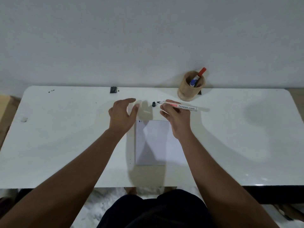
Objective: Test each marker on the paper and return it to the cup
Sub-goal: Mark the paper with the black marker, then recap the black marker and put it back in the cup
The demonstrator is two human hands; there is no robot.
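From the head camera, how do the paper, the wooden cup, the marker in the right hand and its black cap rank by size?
Largest to smallest as they look:
1. paper
2. wooden cup and marker: too alike to rank, since the cup is bulkier and farther away while the marker is longer and thinner
3. black cap

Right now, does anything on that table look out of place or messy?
Yes: the black cap lies loose on the table while the right hand holds the uncapped marker. Dark ink specks stain the far left corner.

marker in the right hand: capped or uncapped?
Uncapped. The permanent marker in the right hand shows its bare black tip, and the black cap sits on the table beside it.
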